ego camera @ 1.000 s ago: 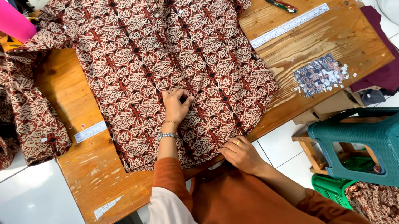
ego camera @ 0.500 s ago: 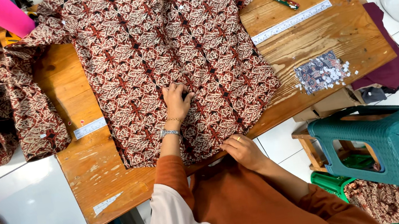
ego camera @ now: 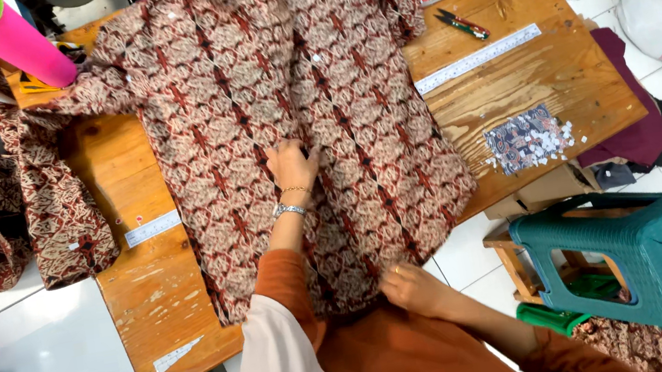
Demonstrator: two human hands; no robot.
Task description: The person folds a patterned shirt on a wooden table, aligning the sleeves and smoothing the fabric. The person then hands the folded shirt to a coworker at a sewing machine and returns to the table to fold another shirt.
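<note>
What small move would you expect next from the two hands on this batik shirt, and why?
Probably a smoothing stroke: the left hand lies flat at the middle of the patterned shirt, while the right hand pinches the hem at the edge of the wooden table. The hem hangs past that edge and ripples, so drawing it taut and flattening toward the hem seems likely.

shirt (ego camera: 309, 101): maroon-cream batik | stool (ego camera: 644, 260): teal | tube (ego camera: 7, 38): pink, green cap
</note>
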